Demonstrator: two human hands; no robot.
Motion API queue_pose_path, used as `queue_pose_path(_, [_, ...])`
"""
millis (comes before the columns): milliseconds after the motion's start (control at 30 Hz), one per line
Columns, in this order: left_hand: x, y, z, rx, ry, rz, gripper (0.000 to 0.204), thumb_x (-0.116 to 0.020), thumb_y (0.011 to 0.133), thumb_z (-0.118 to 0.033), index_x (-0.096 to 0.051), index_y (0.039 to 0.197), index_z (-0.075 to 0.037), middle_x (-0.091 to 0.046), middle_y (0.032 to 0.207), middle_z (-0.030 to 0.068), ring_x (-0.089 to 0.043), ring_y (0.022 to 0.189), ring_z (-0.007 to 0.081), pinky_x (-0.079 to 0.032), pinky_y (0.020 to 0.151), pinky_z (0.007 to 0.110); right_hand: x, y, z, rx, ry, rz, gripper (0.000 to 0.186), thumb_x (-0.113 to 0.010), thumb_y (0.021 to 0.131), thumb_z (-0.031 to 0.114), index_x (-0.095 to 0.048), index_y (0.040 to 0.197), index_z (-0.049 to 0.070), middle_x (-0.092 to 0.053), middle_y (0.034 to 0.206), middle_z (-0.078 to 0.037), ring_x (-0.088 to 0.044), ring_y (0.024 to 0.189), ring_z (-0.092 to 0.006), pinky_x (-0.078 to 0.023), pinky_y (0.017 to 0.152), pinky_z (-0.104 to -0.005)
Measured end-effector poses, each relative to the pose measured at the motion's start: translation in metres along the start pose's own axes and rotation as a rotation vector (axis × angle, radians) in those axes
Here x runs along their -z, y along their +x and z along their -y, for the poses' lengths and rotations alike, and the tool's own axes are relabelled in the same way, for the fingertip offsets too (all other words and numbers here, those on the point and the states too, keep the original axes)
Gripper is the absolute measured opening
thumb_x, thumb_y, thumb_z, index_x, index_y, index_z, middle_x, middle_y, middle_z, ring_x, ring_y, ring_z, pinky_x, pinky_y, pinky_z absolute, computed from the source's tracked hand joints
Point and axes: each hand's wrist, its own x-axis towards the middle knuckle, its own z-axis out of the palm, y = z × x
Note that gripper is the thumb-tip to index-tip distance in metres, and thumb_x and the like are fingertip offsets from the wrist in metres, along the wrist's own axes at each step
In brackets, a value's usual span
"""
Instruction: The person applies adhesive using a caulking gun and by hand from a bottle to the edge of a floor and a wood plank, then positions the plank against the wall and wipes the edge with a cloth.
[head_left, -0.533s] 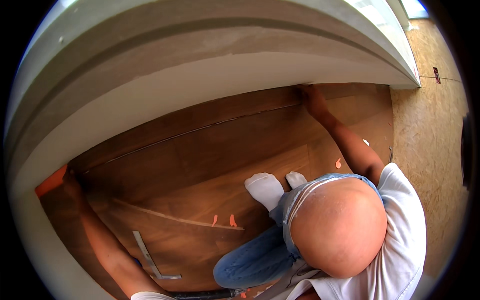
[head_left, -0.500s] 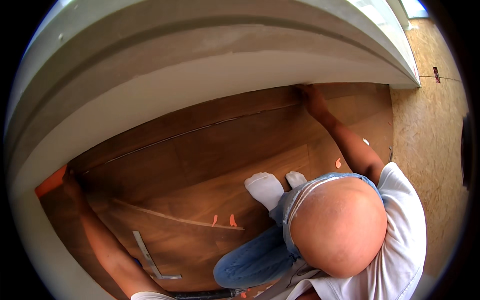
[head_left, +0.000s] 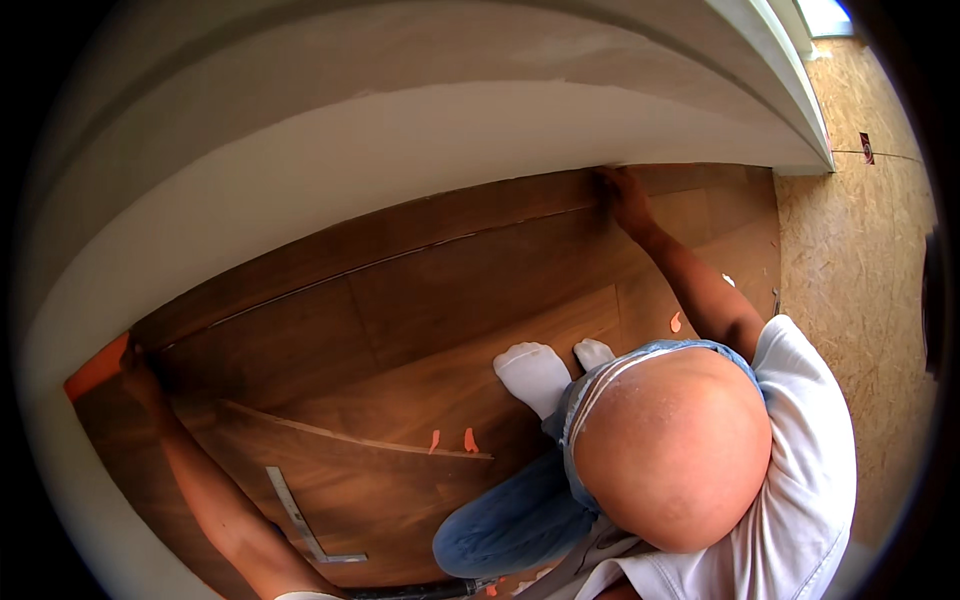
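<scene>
A long narrow brown floor plank (head_left: 400, 232) lies along the foot of the white wall, with a thin gap line between it and the flooring on my side. At its left end my left hand (head_left: 143, 378) grips the plank, fingers in shadow beside an orange strip of underlay (head_left: 98, 367). Toward its right part my right hand (head_left: 626, 203) holds the plank close to the wall, fingers curled over it and partly hidden. Both arms are stretched wide apart.
A metal carpenter's square (head_left: 300, 515) and a thin wood strip (head_left: 350, 434) lie on the laid flooring (head_left: 290, 380). Small orange pieces (head_left: 470, 440) are scattered about. My socked foot (head_left: 530, 375) and bent knee (head_left: 675, 445) are close by. Chipboard floor (head_left: 840, 260) extends at right.
Both hands stay in the same places on the plank. The view has shifted very slightly; nothing else has visibly moved.
</scene>
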Motion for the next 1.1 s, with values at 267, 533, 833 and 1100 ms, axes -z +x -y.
queue_pose_path(267, [0.008, 0.004, 0.010, 0.117, -0.123, -0.011, 0.039, -0.062, 0.105, -0.025, -0.067, 0.138, -0.005, -0.067, 0.135, 0.0156, -0.063, 0.124, 0.0284, -0.048, 0.107, 0.040, -0.010, 0.008, -0.014, -0.064, 0.212, 0.072, 0.045, -0.054, 0.086, -0.004, -0.070, 0.125, 0.011, -0.062, 0.110, -0.016, -0.062, 0.101, -0.0315, -0.050, 0.092, -0.0395])
queue_pose_path(533, [0.011, 0.008, 0.013, 0.103, -0.106, 0.038, 0.040, -0.061, 0.105, -0.026, -0.066, 0.137, -0.004, -0.067, 0.136, 0.0172, -0.062, 0.126, 0.0297, -0.046, 0.109, 0.040, -0.008, 0.007, -0.025, -0.299, 0.430, 0.163, 0.036, -0.071, 0.088, 0.006, -0.071, 0.124, 0.008, -0.061, 0.107, -0.006, -0.060, 0.099, -0.0196, -0.051, 0.088, -0.0334])
queue_pose_path(833, [0.013, -0.020, -0.031, -0.071, -0.060, -0.007, 0.036, -0.059, 0.104, -0.026, -0.071, 0.128, -0.001, -0.072, 0.124, 0.0180, -0.069, 0.111, 0.0300, -0.053, 0.098, 0.040, -0.012, -0.008, -0.001, -0.278, 0.187, 0.032, 0.047, -0.080, 0.089, 0.025, -0.066, 0.130, 0.007, -0.064, 0.120, -0.014, -0.060, 0.115, -0.0294, -0.050, 0.102, -0.0424])
queue_pose_path(1100, [0.017, -0.023, -0.045, -0.394, 0.380, -0.226, 0.031, -0.055, 0.106, -0.027, -0.073, 0.127, -0.012, -0.071, 0.109, 0.0196, -0.070, 0.093, 0.0376, -0.056, 0.084, 0.047, -0.025, -0.006, 0.037, 0.238, -0.346, 0.017, 0.036, -0.054, 0.102, 0.014, -0.062, 0.137, 0.006, -0.059, 0.139, -0.022, -0.053, 0.130, -0.0438, -0.042, 0.112, -0.0513])
